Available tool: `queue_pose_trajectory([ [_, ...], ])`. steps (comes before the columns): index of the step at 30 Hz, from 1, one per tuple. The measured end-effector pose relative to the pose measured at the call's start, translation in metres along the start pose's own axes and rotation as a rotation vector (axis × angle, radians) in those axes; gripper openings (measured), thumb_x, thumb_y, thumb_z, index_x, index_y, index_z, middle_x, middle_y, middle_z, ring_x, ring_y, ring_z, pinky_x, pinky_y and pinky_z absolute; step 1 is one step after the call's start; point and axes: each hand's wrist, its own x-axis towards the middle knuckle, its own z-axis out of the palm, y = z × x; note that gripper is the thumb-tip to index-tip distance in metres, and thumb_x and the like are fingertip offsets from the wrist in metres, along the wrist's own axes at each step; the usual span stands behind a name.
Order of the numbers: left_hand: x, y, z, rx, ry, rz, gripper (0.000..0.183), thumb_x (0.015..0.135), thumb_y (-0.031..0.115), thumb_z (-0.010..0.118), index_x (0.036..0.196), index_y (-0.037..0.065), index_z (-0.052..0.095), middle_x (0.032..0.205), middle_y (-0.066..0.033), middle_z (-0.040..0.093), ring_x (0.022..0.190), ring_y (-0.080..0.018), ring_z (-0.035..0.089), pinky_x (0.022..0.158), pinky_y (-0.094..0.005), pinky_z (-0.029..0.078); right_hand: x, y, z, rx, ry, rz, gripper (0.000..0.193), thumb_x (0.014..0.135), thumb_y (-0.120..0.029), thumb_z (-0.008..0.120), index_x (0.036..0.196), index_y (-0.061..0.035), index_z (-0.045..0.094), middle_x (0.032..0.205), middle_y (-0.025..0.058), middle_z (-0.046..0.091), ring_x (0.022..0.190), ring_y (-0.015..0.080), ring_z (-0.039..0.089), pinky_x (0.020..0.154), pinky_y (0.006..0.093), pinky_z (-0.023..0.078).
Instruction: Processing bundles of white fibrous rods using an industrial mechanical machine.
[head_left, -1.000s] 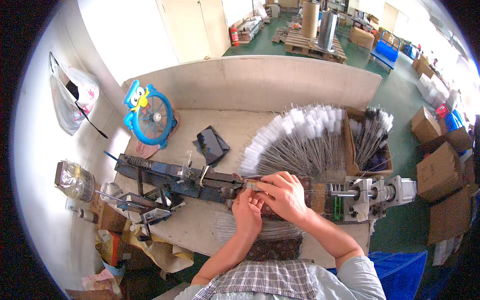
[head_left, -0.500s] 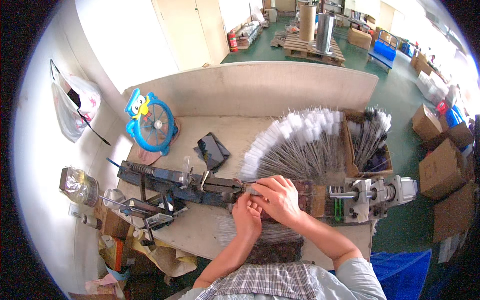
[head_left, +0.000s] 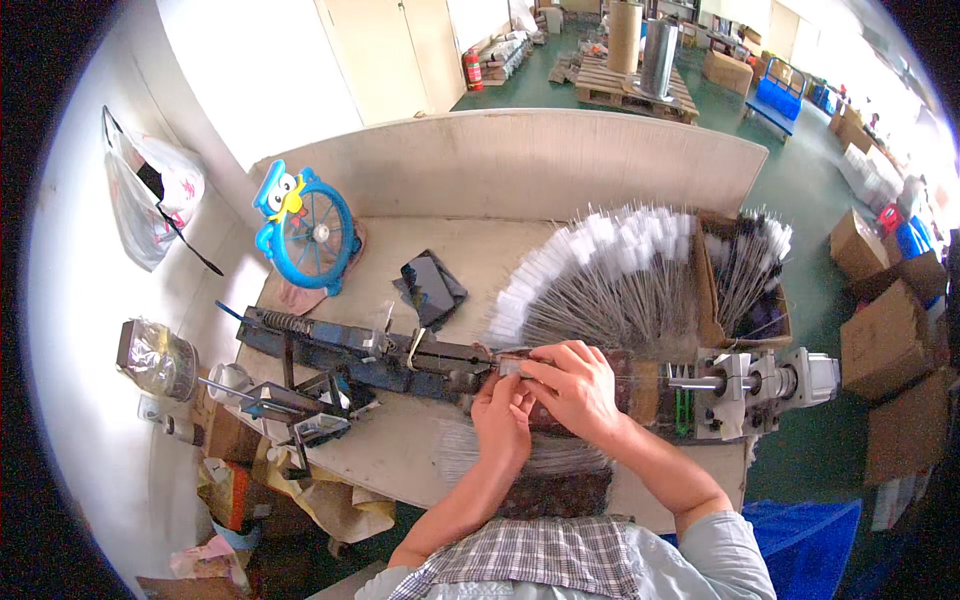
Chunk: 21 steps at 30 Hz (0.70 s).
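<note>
My left hand and my right hand meet over the middle of a long dark bench machine. Their fingertips are closed in a pinch around a small pale piece, too small to name, at the end of the machine's dark bar. Just beyond my right hand, a fan of wire-stemmed brushes with white bristle heads lies on the table. A bundle of thin pale wires or bristles lies on the near side, partly hidden under my forearms.
A cardboard box of more brushes stands at the right, behind a metal motor and shaft unit. Farther left are a dark phone-like slab, a blue duck-shaped fan and a metal frame. A low panel borders the table's far side.
My right hand has shifted slightly right and its fingers have drawn back, so the pale piece at the fingertips shows more. My left hand stays close by. The view has shifted a little.
</note>
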Motion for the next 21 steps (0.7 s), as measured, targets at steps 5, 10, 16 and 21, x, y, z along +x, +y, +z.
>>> queue_pose_trajectory([
  [5,-0.005,0.009,0.011,-0.086,0.053,-0.056,0.03,0.09,0.03,0.048,0.102,0.004,0.05,0.094,-0.0076,0.055,0.082,-0.0195,0.056,0.077,-0.0334,0.048,0.004,-0.006,-0.014,0.018,0.013,0.009,0.024,0.064,-0.02,0.071,0.086,-0.013,0.068,0.09,0.0003,0.063,0.084,0.0193,0.058,0.072,0.0331,0.044],
  [10,-0.005,0.014,0.004,-0.028,0.008,-0.119,0.05,0.092,0.049,0.036,0.108,0.003,0.049,0.102,-0.011,0.056,0.094,-0.0252,0.056,0.085,-0.0368,0.046,-0.007,0.007,-0.023,-0.163,-0.137,0.055,0.019,0.065,-0.019,0.071,0.082,-0.0112,0.067,0.082,-0.0002,0.062,0.082,0.0196,0.057,0.072,0.0332,0.043],
  [16,-0.009,0.02,-0.002,0.08,-0.014,-0.142,0.066,0.091,0.061,0.026,0.114,0.004,0.049,0.112,-0.0117,0.056,0.1,-0.0244,0.055,0.088,-0.036,0.044,-0.011,0.003,-0.024,-0.095,-0.138,-0.026,0.013,0.068,-0.014,0.068,0.08,-0.0099,0.066,0.073,0.001,0.06,0.081,0.0205,0.056,0.073,0.0356,0.043],
  [21,-0.015,0.008,0.0,0.153,-0.042,-0.148,0.054,0.094,0.052,0.031,0.121,0.007,0.046,0.118,-0.008,0.055,0.105,-0.0206,0.055,0.09,-0.0348,0.04,-0.011,0.009,-0.039,0.022,-0.04,-0.048,0.01,0.066,-0.008,0.067,0.076,-0.0076,0.064,0.077,0.0037,0.063,0.08,0.0228,0.058,0.07,0.0378,0.046],
])
